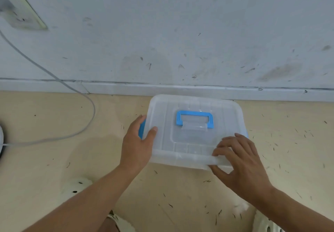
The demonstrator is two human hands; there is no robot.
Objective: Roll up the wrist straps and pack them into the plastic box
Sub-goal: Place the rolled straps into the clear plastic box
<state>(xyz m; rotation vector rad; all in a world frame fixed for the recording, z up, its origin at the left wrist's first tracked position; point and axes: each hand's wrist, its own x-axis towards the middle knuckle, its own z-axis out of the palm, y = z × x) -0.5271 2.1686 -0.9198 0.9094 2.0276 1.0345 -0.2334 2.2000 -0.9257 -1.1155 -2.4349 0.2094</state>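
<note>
Translucent plastic box (194,132) is sitting on the beige floor (54,159), its far side close to the wall (162,32), lid on with the blue handle (194,119) lying flat. The left hand (138,143) is gripping the box's left end, thumb on the lid, fingers curling over the blue latch (141,132), probably to free it. The right hand (240,161) is pinching the lid's near right edge, likely steadying it. No wrist straps are showing. A grey cable (72,90) is trailing at the left.
</note>
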